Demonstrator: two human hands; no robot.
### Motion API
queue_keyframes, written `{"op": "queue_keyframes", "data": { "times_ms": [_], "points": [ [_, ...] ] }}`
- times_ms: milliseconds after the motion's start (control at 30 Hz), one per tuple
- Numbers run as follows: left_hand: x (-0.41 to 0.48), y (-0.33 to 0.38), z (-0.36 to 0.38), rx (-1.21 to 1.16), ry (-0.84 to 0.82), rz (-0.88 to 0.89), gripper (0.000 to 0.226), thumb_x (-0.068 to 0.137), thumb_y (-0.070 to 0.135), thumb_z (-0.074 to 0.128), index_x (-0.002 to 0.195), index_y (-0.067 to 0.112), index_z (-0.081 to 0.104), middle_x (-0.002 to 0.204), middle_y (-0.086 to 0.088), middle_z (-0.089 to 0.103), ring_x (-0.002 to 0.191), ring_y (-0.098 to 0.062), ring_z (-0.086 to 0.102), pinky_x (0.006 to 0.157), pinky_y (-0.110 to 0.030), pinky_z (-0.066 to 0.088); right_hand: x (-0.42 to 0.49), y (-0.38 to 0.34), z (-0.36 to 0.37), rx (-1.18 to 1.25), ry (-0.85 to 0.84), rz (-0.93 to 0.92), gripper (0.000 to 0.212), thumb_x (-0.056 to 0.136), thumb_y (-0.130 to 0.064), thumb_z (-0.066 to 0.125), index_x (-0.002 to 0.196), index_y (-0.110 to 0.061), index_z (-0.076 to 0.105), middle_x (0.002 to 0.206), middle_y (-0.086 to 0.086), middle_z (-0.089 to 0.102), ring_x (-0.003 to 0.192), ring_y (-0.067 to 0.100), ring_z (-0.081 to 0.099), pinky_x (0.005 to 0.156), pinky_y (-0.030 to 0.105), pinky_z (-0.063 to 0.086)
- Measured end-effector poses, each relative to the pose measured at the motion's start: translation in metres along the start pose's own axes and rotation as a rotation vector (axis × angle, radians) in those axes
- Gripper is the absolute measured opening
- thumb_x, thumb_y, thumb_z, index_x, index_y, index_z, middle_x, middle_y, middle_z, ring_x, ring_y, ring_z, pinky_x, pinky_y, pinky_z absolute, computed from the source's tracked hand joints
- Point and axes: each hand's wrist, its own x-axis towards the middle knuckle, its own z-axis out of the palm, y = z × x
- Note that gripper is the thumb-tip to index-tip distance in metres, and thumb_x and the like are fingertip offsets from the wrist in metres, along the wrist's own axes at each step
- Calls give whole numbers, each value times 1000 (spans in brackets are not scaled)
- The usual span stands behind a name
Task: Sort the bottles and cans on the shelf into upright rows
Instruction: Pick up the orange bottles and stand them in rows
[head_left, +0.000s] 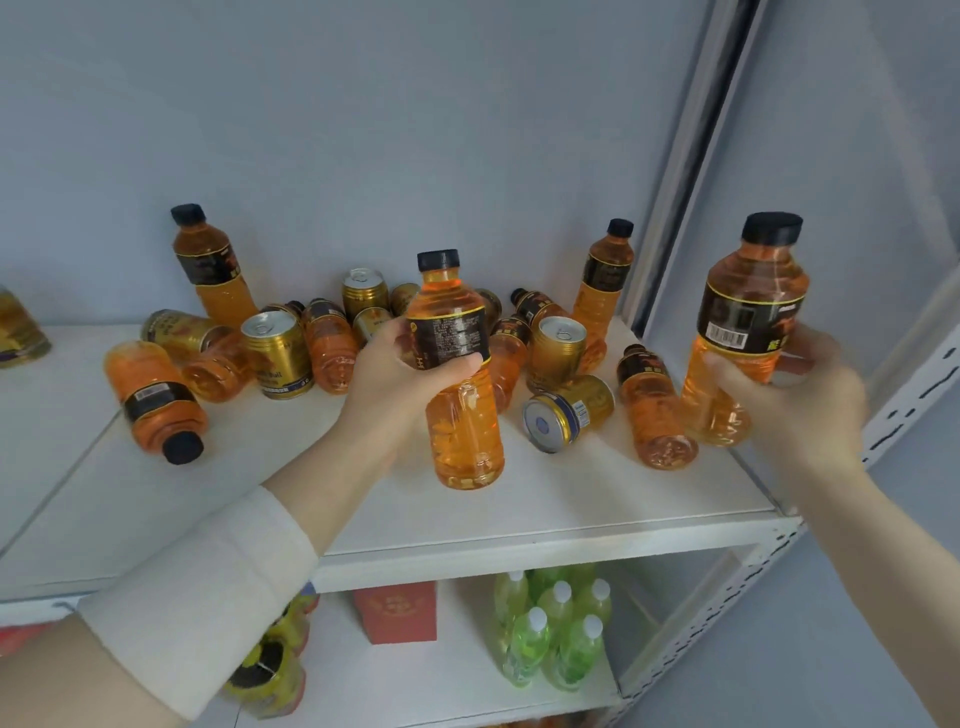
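Gripping one orange bottle apiece, both hands were up at the white shelf (519, 525). Left hand (400, 358), centre of the frame: fingers and thumb curled round the black label of the middle bottle (457, 374), held upright, black cap on top, base low over the front of the board; touching it or not, I couldn't tell. Right hand (795, 400), right of the frame and blurred: fingers wrapped round the lower half of the right bottle (737, 332), upright too, near the shelf's right edge.

Behind them sat the jumble. Two bottles stood at the back, the back-left bottle (213, 265) and the back-right bottle (602, 291). Others lay on their sides: the left lying bottle (156, 400), cap toward the front, and the right lying bottle (654, 410), just beside the held one. An upright gold can (275, 356) stood left of centre; a tipped gold can (566, 413) lay between the two held bottles.

Lower centre, one shelf down, green bottles (556, 629) stood clustered beside a red box (400, 613).
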Motion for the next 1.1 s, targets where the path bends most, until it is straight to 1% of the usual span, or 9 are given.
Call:
{"op": "queue_keyframes", "data": {
  "times_ms": [267,367,467,567,633,733,867,1000,1100],
  "points": [
    [-16,5,-78,92,78,56,56,68,18,81,118,21,56,113,5,64,106,-12,60,82,-24,48,-24,-35,27,110,-68,151,45,74,-29,75,113,-11,62,113,8,66,94,17,56,86,35,44],
    [-18,-4,-97,125,67,41,57,67,20,81,119,26,57,114,5,64,109,-14,59,90,-34,48,-32,-38,32,120,-67,202,43,74,-27,75,113,-11,62,110,7,65,95,20,58,90,42,48],
    [-17,-7,-103,131,63,49,58,67,21,81,120,26,57,114,6,64,109,-14,59,87,-30,48,-38,-43,37,134,-75,173,49,74,-26,75,117,-10,57,105,2,60,95,17,55,86,34,45],
    [-17,-7,-101,119,58,53,59,68,21,81,121,23,55,112,7,62,107,-12,58,78,-22,45,-40,-46,43,141,-94,146,62,72,-29,76,125,-11,48,119,4,59,105,20,56,89,34,44],
    [-16,-6,-99,119,64,65,62,67,21,82,123,21,54,113,7,61,108,-12,58,81,-24,45,-39,-47,47,142,-115,139,68,72,-31,76,129,-13,43,127,5,55,112,21,55,89,33,43],
    [-16,-7,-97,125,79,65,68,66,23,83,127,20,53,116,7,61,109,-12,58,87,-29,46,-37,-51,56,151,-165,112,69,73,-31,75,130,-13,42,130,5,54,104,14,52,85,28,40],
    [-12,-6,-103,155,91,63,75,59,32,86,126,23,54,121,4,63,112,-15,59,97,-42,48,-37,-62,72,178,-257,66,69,70,-30,78,128,-11,45,115,0,57,91,9,53,74,17,43],
    [-14,4,-126,164,141,73,82,53,37,87,127,22,53,123,4,62,114,-15,59,98,-43,48,-47,-83,99,216,-353,22,72,62,-36,81,124,-13,50,113,-3,62,99,15,61,87,33,51],
    [-17,14,-159,165,199,100,72,63,26,84,127,20,53,122,4,63,112,-13,59,97,-38,48,-66,-112,125,278,-445,-13,65,65,-28,80,121,-12,51,105,-5,61,88,6,59,75,20,48]
  ]
}}
